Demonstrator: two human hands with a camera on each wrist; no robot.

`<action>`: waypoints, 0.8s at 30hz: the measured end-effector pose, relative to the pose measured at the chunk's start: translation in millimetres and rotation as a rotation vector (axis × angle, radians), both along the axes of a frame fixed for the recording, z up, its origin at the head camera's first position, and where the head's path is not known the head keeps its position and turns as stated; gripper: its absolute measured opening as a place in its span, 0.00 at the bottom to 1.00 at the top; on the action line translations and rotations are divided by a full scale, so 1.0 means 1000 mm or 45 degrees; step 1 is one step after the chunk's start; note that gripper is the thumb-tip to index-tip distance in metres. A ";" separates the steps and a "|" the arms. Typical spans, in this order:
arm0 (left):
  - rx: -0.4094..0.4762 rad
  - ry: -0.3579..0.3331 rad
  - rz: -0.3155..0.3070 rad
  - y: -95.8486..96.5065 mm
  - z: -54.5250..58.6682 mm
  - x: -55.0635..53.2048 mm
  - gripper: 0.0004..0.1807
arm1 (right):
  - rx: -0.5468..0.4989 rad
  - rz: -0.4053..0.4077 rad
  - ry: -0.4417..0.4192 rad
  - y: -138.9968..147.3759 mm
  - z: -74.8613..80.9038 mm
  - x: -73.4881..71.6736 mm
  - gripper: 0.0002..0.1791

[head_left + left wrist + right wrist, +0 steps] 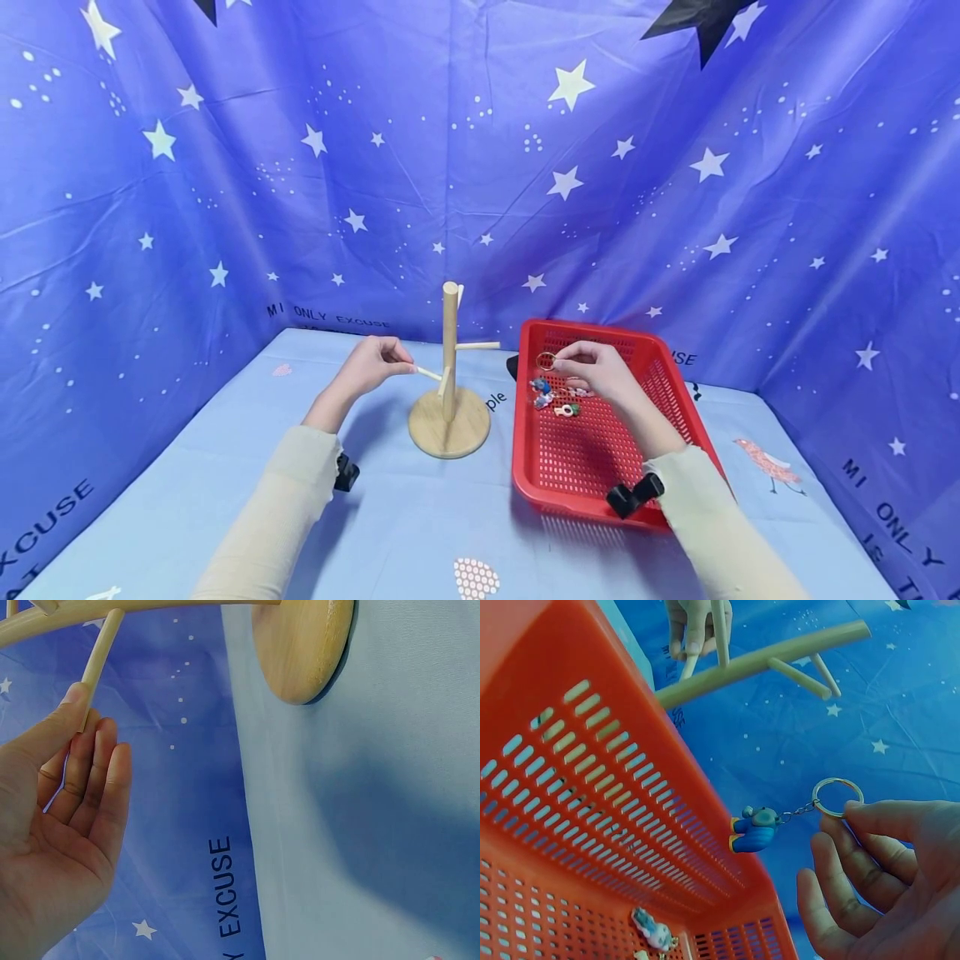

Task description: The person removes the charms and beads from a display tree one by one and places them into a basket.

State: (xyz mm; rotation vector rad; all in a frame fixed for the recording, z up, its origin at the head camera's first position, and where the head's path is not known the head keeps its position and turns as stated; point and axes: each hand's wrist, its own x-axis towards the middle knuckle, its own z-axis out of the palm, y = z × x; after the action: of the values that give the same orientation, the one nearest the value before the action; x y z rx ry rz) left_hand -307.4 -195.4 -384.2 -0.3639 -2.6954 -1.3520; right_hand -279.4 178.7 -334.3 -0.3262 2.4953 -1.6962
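Observation:
A wooden peg stand with a round base stands upright on the table. My left hand pinches the tip of its left peg between thumb and fingers. Over the red basket, my right hand pinches the metal ring of a keychain. A small blue figure with yellow feet dangles from that ring on a short chain. Below it, other keychains with small charms lie in the basket.
The red basket has slotted walls and sits right of the stand. Other pegs stick out from the post on several sides. A light blue printed cloth covers the table. Behind hangs a blue curtain with stars.

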 end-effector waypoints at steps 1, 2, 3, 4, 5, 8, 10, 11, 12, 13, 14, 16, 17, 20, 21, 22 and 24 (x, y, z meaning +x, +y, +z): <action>0.000 0.000 0.001 0.000 0.000 0.000 0.04 | 0.005 -0.008 -0.002 0.002 0.000 -0.001 0.16; 0.000 -0.001 0.001 0.000 0.000 0.000 0.04 | 0.005 -0.014 -0.006 0.003 -0.001 -0.001 0.16; -0.002 -0.002 0.002 0.000 0.000 0.000 0.04 | -0.001 -0.016 -0.008 0.005 -0.001 -0.002 0.16; -0.002 -0.003 0.004 0.000 0.000 0.000 0.04 | -0.004 -0.019 -0.010 0.006 -0.002 -0.003 0.16; -0.002 -0.004 0.005 0.000 0.000 0.000 0.04 | -0.009 -0.020 -0.011 0.007 -0.002 -0.004 0.16; -0.008 -0.003 0.008 0.000 0.000 0.000 0.04 | -0.029 -0.027 -0.011 0.011 -0.004 -0.006 0.17; -0.009 -0.001 0.008 0.000 0.000 0.000 0.04 | -0.032 -0.035 -0.010 0.013 -0.004 -0.006 0.18; -0.009 0.000 0.007 0.000 0.000 0.000 0.04 | -0.031 -0.038 -0.008 0.014 -0.005 -0.007 0.19; -0.010 0.001 0.006 0.000 0.000 0.000 0.04 | -0.024 -0.041 -0.006 0.014 -0.005 -0.007 0.19; -0.011 0.002 0.006 0.000 0.000 0.000 0.04 | -0.019 -0.049 -0.006 0.015 -0.004 -0.007 0.18; -0.011 0.003 0.005 0.000 0.000 0.000 0.04 | -0.014 -0.052 -0.007 0.016 -0.004 -0.007 0.17; -0.011 0.004 0.005 0.000 0.000 0.000 0.04 | -0.015 -0.058 -0.012 0.018 -0.004 -0.007 0.16; -0.012 0.006 0.005 0.000 0.000 0.000 0.04 | -0.017 -0.064 -0.015 0.019 -0.004 -0.008 0.15; -0.014 0.009 0.005 0.000 0.000 -0.001 0.04 | -0.025 -0.075 -0.028 0.022 -0.006 -0.010 0.14; -0.013 0.009 0.005 0.000 0.000 -0.001 0.04 | -0.025 -0.080 -0.032 0.023 -0.006 -0.011 0.14; -0.012 0.008 0.006 0.000 0.000 -0.001 0.04 | -0.021 -0.087 -0.036 0.024 -0.007 -0.011 0.14; -0.011 0.004 0.006 0.000 0.000 -0.001 0.04 | -0.015 -0.097 -0.044 0.025 -0.008 -0.013 0.15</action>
State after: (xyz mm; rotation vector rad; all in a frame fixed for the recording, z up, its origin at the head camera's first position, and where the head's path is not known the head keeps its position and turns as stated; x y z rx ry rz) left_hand -308.1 -195.8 -384.5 -0.3601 -2.6986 -1.3377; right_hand -292.1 204.0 -342.1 -0.2039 2.5042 -1.7296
